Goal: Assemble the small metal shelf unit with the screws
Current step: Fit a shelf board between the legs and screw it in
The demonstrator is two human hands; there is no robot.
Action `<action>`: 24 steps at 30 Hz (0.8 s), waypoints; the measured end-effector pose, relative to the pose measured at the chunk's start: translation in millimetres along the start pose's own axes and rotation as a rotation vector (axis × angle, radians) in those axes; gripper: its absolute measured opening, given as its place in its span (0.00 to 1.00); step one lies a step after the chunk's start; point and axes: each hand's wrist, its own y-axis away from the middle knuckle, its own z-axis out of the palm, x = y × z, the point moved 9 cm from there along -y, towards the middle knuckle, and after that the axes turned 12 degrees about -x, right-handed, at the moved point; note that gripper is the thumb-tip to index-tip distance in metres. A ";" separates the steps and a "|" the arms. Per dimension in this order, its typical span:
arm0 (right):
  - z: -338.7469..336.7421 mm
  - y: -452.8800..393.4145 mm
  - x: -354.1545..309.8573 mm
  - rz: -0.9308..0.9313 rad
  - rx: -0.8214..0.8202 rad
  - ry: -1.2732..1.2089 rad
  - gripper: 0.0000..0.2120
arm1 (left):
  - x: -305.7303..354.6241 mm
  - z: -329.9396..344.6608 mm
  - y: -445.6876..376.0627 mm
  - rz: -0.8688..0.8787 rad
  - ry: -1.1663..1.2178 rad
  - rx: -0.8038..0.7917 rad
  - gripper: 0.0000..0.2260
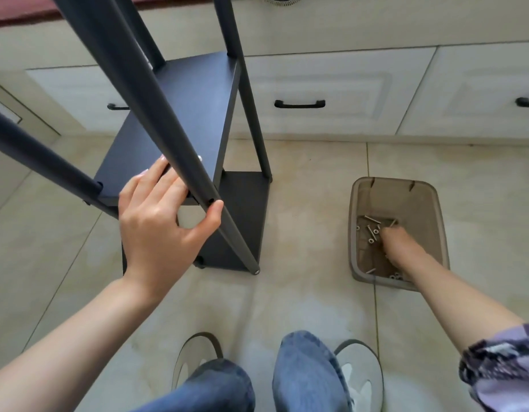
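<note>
A dark metal shelf unit (180, 120) stands on the tiled floor, with round posts rising towards me and two flat shelves. My left hand (159, 215) grips the near front post (180, 150) at the edge of the middle shelf, thumb wrapped around it beside a screw hole. My right hand (401, 245) reaches down into a translucent brown plastic bin (361, 203), fingertips among several loose silver screws (371, 230) and nuts. The hand is blurred and its fingers are hidden, so whether it holds a screw is unclear.
Cream cabinet drawers with black handles (299, 104) run along the back. My two feet in grey slippers (358, 373) and jeans are at the bottom. Bare tile floor lies between shelf unit and bin.
</note>
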 end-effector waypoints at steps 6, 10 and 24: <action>-10.4 10.3 -8.2 -0.031 0.045 0.128 0.12 | -1.4 -0.3 -0.1 -0.010 0.007 0.008 0.17; -29.8 31.5 -22.6 -0.068 0.105 0.040 0.12 | -2.9 -0.6 1.0 -0.018 -0.009 0.019 0.16; -107.1 227.8 -164.1 -0.712 0.163 -0.942 0.08 | -6.8 1.1 1.4 -0.088 -0.002 -0.078 0.19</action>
